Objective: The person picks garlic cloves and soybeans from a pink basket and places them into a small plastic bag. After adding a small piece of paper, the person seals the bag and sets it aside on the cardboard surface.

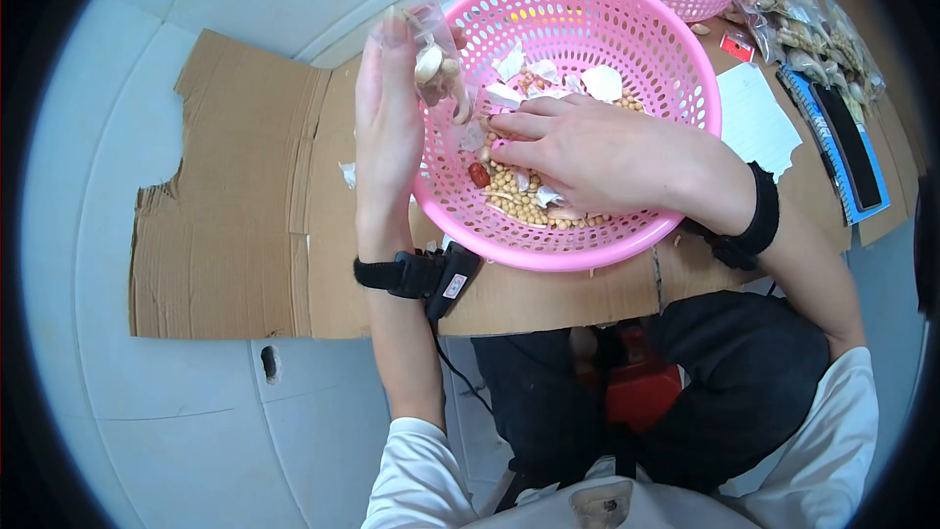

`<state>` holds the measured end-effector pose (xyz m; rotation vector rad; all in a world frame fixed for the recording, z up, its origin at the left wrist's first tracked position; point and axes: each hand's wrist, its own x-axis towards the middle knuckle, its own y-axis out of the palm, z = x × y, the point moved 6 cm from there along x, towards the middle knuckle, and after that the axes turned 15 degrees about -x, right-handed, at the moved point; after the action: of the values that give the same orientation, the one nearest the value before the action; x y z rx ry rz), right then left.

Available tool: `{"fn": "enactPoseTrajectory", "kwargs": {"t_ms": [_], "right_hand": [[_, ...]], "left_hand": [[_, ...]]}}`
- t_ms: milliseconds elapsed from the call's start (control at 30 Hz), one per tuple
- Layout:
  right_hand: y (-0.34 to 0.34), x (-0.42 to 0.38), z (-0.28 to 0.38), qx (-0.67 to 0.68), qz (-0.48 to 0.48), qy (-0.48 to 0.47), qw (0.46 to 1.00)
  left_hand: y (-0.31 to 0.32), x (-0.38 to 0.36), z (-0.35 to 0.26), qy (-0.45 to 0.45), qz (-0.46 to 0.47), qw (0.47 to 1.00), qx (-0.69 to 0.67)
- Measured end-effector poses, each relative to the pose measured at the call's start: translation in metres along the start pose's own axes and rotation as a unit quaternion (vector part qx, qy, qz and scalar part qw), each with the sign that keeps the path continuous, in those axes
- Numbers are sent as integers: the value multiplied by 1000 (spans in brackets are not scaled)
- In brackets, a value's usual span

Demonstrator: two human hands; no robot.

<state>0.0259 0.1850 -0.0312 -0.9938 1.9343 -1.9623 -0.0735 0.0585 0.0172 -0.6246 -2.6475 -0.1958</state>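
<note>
My left hand (390,103) is closed around a small clear plastic bag (436,59) at the left rim of a pink plastic basket (697,69). Pale and brown dried pieces show through the bag. Inside the basket, my right hand (592,152) reaches to the left, fingers apart and fingertips down among the loose contents. Yellowish beans (524,208) cover the basket's bottom. White flat pieces (601,83) lie on the beans at the far side, and one red date (479,174) sits near the left wall. My right palm hides part of the beans.
Cardboard (235,206) covers the work surface. Behind stands a second pink basket (705,5) holding clear bags. To the right lie filled bags (813,24), a white paper sheet (756,118), a blue notebook (874,220) and a black phone-like slab (848,147) on it.
</note>
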Motion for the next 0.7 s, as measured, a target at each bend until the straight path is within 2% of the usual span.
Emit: {"fn": "enactPoseTrajectory", "kwargs": {"t_ms": [100,167,300,367,400,467,567,700], "right_hand": [[-3,4,-4,-12,35,5,999],[-4,9,-4,43,108,6,993],[-14,11,-3,102,101,24,989],[-19,9,-8,106,38,62,992],[-15,7,-9,106,38,62,992],[-6,1,-5,49,65,6,997],[-6,6,-5,67,118,11,991],[-7,5,-8,134,127,54,981]], "left_hand": [[1,0,0,-22,4,1000,-4],[0,0,1,-16,8,1000,2],[0,0,-1,5,-1,1000,8],[-1,0,0,-4,6,1000,-1],[-1,0,0,-12,14,1000,-8],[0,-1,-1,-14,7,999,-29],[-1,-1,2,-16,4,999,-49],[-1,-2,0,-17,7,999,-50]]}}
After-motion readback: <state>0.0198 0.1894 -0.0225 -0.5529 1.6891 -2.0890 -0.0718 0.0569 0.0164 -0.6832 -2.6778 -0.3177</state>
